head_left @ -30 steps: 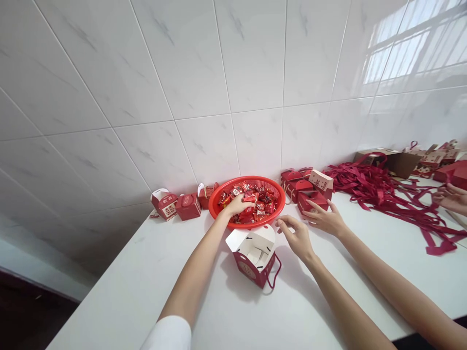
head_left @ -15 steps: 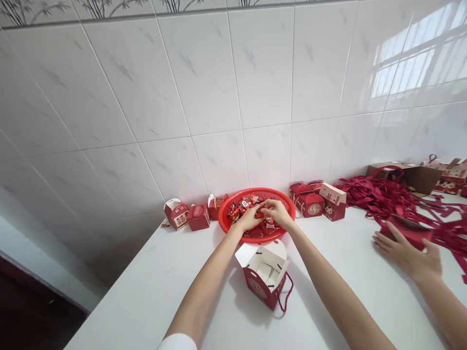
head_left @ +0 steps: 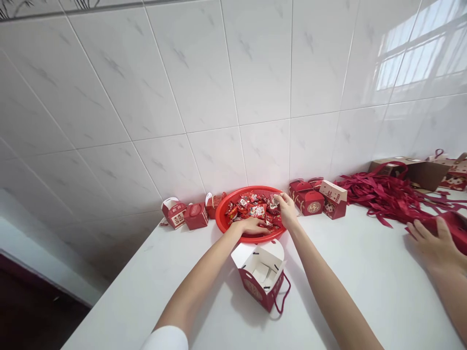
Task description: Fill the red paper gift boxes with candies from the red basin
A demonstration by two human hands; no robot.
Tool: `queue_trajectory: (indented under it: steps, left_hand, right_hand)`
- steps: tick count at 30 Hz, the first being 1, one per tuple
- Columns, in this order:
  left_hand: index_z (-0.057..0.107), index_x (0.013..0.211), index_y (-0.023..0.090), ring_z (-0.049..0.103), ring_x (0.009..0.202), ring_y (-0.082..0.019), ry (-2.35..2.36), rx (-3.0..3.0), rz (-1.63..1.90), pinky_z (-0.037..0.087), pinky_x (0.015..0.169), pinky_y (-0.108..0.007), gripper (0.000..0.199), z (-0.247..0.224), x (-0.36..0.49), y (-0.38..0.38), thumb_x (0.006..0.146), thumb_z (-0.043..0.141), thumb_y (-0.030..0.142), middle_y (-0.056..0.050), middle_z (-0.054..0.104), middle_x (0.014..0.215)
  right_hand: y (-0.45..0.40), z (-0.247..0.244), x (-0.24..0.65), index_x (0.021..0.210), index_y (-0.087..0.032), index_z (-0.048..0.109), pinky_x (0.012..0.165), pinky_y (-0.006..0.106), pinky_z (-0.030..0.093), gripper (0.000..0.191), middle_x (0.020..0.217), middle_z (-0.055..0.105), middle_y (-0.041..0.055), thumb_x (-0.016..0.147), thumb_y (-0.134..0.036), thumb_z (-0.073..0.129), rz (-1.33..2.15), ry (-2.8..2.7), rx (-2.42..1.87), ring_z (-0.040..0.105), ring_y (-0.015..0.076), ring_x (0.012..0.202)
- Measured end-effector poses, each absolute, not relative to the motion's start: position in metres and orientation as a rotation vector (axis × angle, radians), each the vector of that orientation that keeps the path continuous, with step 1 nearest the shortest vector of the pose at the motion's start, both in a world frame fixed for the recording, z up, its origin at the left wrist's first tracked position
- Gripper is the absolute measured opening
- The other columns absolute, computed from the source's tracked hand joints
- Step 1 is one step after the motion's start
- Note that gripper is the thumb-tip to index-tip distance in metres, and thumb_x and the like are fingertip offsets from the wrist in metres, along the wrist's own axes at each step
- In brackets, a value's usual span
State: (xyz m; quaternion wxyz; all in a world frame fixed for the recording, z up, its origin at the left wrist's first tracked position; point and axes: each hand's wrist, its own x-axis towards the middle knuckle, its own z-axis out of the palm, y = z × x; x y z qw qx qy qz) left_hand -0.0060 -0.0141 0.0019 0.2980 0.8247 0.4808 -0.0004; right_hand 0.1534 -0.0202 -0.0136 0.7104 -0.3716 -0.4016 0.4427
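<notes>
A red plastic basket point(head_left: 223, 221) holds many red-wrapped candies point(head_left: 257, 210). My left hand point(head_left: 252, 226) reaches over its near rim, fingers stretched out on the candies. At the basket's right side my right hand point(head_left: 288, 210) pinches a red wrapped candy point(head_left: 274, 203) between thumb and fingers. Just in front of the basket stands a dark red gift box point(head_left: 255, 288) with its flaps up, its white inside showing and a dark red cord handle point(head_left: 282, 299) hanging at its right.
Small red gift boxes point(head_left: 197, 216) stand left of the basket, and more boxes point(head_left: 310, 200) stand to its right. Dark red ribbons point(head_left: 383, 197) lie heaped beside a cardboard box point(head_left: 425, 175). At the right edge, another person's hand point(head_left: 434, 243) touches a red box point(head_left: 458, 228).
My hands have moved apart: the right went to the basket's right side and lifted a candy, the left slid toward the near rim. The other person's hand moved right with the red box.
</notes>
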Motion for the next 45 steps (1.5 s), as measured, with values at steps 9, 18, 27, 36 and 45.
queue_trajectory:
  steps: [9, 18, 27, 36, 45]
  left_hand:
    - [0.077, 0.099, 0.028, 0.066, 0.080, -0.018, 1.101, 2.065, -0.028, 0.049, 0.076, -0.026, 0.029, -0.003, 0.018, -0.004, 0.079, 0.067, 0.046, 0.001, 0.075, 0.085]
    - [0.075, 0.069, 0.020, 0.060, 0.063, -0.014, 1.124, 2.083, 0.139, 0.046, 0.066, -0.023, 0.017, -0.008, 0.026, 0.007, 0.067, 0.061, 0.009, 0.004, 0.068, 0.065]
    - [0.070, 0.077, 0.015, 0.060, 0.066, -0.015, 1.369, 2.034, 0.726, 0.047, 0.064, -0.024, 0.020, 0.003, 0.005, 0.014, 0.076, 0.051, 0.011, -0.001, 0.069, 0.072]
    - [0.068, 0.085, 0.017, 0.067, 0.091, -0.017, 1.473, 2.055, 1.057, 0.052, 0.085, -0.026, 0.026, 0.008, 0.003, 0.015, 0.076, 0.047, 0.004, -0.003, 0.073, 0.094]
    - [0.073, 0.088, 0.018, 0.068, 0.095, -0.024, 1.836, 2.023, 0.908, 0.050, 0.086, -0.034, 0.030, 0.002, -0.007, 0.016, 0.074, 0.051, 0.002, -0.009, 0.075, 0.095]
  right_hand:
    - [-0.018, -0.015, 0.152, 0.071, -0.025, 0.051, 0.055, 0.029, 0.049, 0.031, 0.062, 0.059, -0.0040, 0.065, -0.048, 0.071, 1.012, -0.811, -0.715, 0.056, 0.0155, 0.056]
    - [-0.010, -0.018, 0.154, 0.068, -0.025, 0.052, 0.054, 0.029, 0.050, 0.028, 0.063, 0.062, -0.0020, 0.065, -0.045, 0.070, 1.032, -0.765, -0.699, 0.058, 0.0165, 0.058]
    - [-0.004, -0.022, 0.160, 0.068, -0.024, 0.054, 0.057, 0.031, 0.050, 0.019, 0.063, 0.064, -0.0009, 0.065, -0.040, 0.065, 1.013, -0.724, -0.734, 0.060, 0.0185, 0.062]
    - [-0.007, -0.023, 0.153, 0.064, -0.025, 0.050, 0.051, 0.031, 0.049, 0.026, 0.060, 0.062, -0.0005, 0.067, -0.043, 0.068, 1.011, -0.828, -0.782, 0.059, 0.0199, 0.058]
    - [-0.007, -0.026, 0.153, 0.066, -0.024, 0.058, 0.053, 0.031, 0.049, 0.023, 0.070, 0.069, 0.0012, 0.063, -0.040, 0.073, 1.080, -0.778, -0.773, 0.063, 0.0213, 0.065]
